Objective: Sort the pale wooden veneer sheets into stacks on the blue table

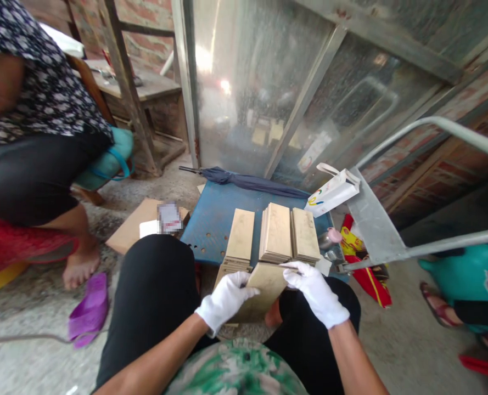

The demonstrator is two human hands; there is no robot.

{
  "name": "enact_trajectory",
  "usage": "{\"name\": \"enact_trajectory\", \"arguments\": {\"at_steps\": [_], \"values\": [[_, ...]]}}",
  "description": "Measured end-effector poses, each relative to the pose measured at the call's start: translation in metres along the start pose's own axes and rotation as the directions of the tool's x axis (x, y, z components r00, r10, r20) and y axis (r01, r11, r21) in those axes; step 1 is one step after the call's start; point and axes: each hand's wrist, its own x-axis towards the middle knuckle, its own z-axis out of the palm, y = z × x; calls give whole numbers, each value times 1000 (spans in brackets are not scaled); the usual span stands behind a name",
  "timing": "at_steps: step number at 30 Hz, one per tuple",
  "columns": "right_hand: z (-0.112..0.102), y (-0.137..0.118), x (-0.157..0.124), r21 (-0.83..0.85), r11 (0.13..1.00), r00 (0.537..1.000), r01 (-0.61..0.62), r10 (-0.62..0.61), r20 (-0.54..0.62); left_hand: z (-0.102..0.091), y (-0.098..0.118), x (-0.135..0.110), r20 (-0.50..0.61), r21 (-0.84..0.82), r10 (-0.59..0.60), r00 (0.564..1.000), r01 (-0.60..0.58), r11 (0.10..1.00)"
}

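White gloves cover both of my hands. Between them a thin, pale wooden board (266, 281) is held tilted over my lap. My left hand (229, 299) grips its left edge, thumb on top. My right hand (314, 292) pinches the board's upper right corner. Just beyond the board, three stacks of similar boards stand on a blue table: a left stack (241, 235), a taller middle stack (277, 230) and a right stack (305, 233). More board edges (235, 265) show close to my left hand, and the held board partly hides what lies below it.
The blue table (206, 219) bears a folded dark umbrella (252, 182) and a white paper bag (334, 192). A metal frame (375, 219) stands at the right. A cardboard box (132, 222) and a purple slipper (89, 310) lie left. Another person sits at the far left.
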Motion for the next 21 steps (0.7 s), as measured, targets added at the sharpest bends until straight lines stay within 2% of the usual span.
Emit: {"name": "enact_trajectory", "arguments": {"at_steps": [3,6,8,11,14,16,19,21], "values": [[6,0,-6,-237,971,996,42,-21,89,-7,-22,-8,-19,58,-14,1000,15,998],[14,4,-10,-475,877,989,78,-9,146,-12,-42,-10,-8,158,-33,999,33,987],[20,11,-11,-548,832,984,82,20,177,-13,-54,-9,9,247,-53,999,50,968],[30,29,-11,-511,859,977,-7,113,178,-12,-64,-5,46,343,-69,997,49,938],[36,49,-9,-327,928,955,-179,244,169,-9,-66,-1,90,365,-65,994,28,931],[38,60,-7,-240,939,935,-248,297,193,-7,-64,1,110,354,-63,992,20,935],[37,67,-4,-259,934,927,-247,305,218,-4,-56,5,147,302,-72,986,25,953],[36,67,-2,-350,916,930,-198,288,227,-3,-50,8,159,253,-96,983,54,966]]}}
